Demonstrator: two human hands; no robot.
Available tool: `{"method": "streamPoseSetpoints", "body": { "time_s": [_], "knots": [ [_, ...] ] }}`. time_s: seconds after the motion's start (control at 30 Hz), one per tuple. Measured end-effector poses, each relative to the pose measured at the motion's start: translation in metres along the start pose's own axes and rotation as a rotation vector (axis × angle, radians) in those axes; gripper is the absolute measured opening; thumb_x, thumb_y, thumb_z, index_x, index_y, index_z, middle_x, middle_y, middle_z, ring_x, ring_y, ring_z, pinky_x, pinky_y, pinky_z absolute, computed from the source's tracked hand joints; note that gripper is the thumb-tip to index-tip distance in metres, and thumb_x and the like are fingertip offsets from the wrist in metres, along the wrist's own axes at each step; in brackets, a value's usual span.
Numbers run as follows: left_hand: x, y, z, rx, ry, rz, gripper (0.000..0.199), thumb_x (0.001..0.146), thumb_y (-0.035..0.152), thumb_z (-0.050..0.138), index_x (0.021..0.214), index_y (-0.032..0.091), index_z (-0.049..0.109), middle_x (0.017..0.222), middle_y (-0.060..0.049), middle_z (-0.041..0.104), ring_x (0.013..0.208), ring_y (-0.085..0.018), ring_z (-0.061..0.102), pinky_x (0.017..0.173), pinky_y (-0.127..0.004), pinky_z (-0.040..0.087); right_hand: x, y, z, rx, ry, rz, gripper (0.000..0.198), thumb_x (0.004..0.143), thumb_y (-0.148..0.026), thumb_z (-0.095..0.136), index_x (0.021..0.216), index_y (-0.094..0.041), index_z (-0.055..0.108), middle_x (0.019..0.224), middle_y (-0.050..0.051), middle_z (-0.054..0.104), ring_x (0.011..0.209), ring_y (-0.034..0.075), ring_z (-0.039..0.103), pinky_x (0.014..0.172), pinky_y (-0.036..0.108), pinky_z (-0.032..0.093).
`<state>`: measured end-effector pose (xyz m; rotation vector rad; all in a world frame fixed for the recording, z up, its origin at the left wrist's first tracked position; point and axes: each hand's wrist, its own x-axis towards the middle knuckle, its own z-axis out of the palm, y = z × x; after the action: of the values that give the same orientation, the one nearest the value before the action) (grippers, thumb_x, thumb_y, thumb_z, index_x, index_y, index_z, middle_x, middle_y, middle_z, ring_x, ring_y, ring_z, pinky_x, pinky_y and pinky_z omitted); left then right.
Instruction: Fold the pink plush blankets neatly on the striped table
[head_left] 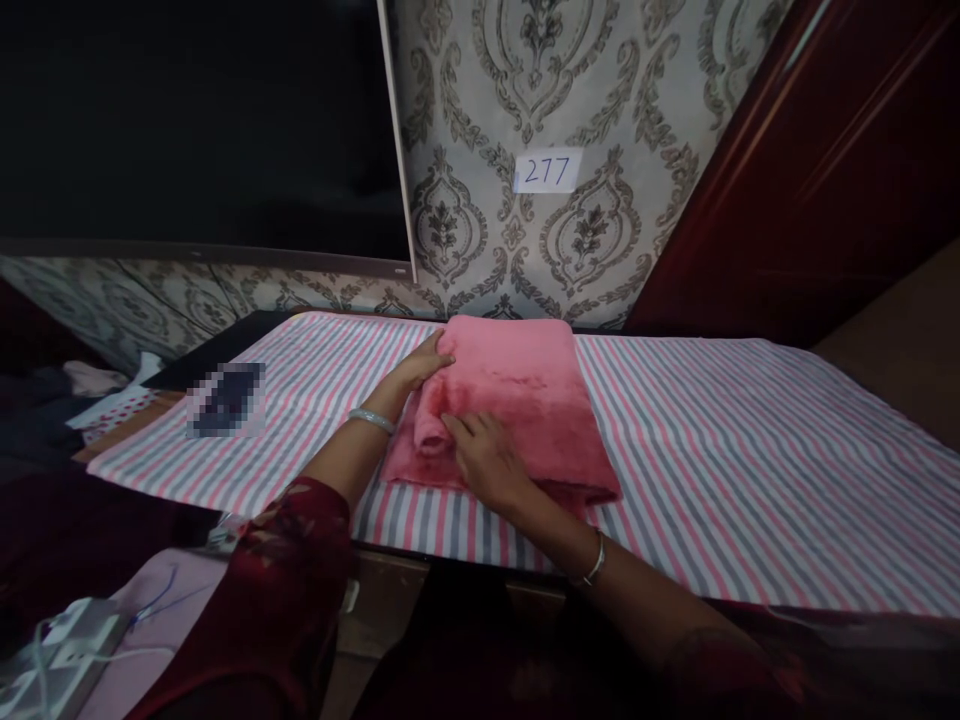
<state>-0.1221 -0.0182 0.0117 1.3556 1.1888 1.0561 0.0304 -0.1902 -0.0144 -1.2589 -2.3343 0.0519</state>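
A folded pink plush towel lies on a striped cloth. Its left edge is turned over into a thick roll, whose near end shows as a round opening. My left hand grips the far part of this roll, thumb on top and the other fingers mostly hidden behind it. Lower down, my right hand has its fingers bent against the roll's near end, with the palm over the towel's front part. Both wrists wear a bracelet.
A television stands at the back left, before a patterned wall with a "277" paper label. A blurred dark object lies on the left of the striped cloth. A power strip sits at lower left.
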Motion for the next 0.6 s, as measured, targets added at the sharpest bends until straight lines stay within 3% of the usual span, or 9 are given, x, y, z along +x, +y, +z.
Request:
{"method": "streamPoseSetpoints", "body": {
  "time_s": [0.1,0.17,0.33,0.47,0.53,0.6],
  "knots": [
    [0.004,0.011,-0.008,0.057,0.040,0.114,0.082,0.059,0.007,0.074,0.138,0.018,0.055,0.137,-0.009,0.062,0.133,-0.030,0.052,0.112,-0.037,0.041,0.008,-0.005,-0.011,0.017,0.095,-0.058,0.045,0.096,-0.012,0.042,0.140,-0.013,0.054,0.120,0.015,0.064,0.107,0.029,0.053,0.095,0.046,0.045],
    [0.002,0.011,-0.017,0.094,0.082,0.139,0.076,0.058,0.007,0.075,0.132,0.019,0.060,0.136,-0.007,0.064,0.135,-0.028,0.050,0.113,-0.034,0.039,0.011,-0.011,-0.009,0.012,0.087,-0.101,0.043,0.097,-0.014,0.044,0.140,-0.015,0.054,0.121,0.015,0.064,0.107,0.028,0.054,0.094,0.045,0.044],
    [-0.018,-0.017,-0.033,0.115,0.147,-0.066,0.053,0.058,0.025,0.085,0.107,0.013,0.070,0.114,-0.014,0.074,0.116,-0.034,0.065,0.101,-0.040,0.050,0.003,-0.019,0.018,-0.049,-0.043,-0.102,0.039,0.097,-0.020,0.052,0.136,-0.014,0.055,0.118,0.015,0.065,0.105,0.030,0.056,0.090,0.046,0.045],
    [-0.024,-0.032,-0.040,0.140,0.207,-0.081,0.064,0.060,0.041,0.088,0.113,0.013,0.066,0.117,-0.018,0.072,0.118,-0.036,0.064,0.100,-0.044,0.050,-0.006,-0.018,0.024,-0.020,-0.014,-0.136,0.072,0.089,-0.046,0.068,0.147,-0.011,0.043,0.133,0.019,0.058,0.115,0.033,0.052,0.096,0.049,0.044],
    [-0.022,-0.030,-0.043,0.173,0.229,-0.076,0.066,0.059,0.043,0.089,0.114,0.015,0.066,0.122,-0.018,0.071,0.125,-0.038,0.060,0.103,-0.045,0.048,-0.006,-0.019,0.022,-0.030,-0.010,-0.133,0.079,0.088,-0.047,0.069,0.152,-0.012,0.037,0.139,0.019,0.055,0.116,0.033,0.051,0.096,0.049,0.045],
    [-0.020,-0.027,-0.044,0.200,0.238,-0.082,0.069,0.058,0.043,0.090,0.116,0.016,0.066,0.125,-0.017,0.070,0.128,-0.039,0.057,0.104,-0.044,0.048,-0.004,-0.022,0.022,-0.064,-0.006,-0.101,0.071,0.092,-0.037,0.063,0.153,-0.014,0.035,0.139,0.018,0.055,0.114,0.032,0.053,0.093,0.048,0.046]
  ]
}}
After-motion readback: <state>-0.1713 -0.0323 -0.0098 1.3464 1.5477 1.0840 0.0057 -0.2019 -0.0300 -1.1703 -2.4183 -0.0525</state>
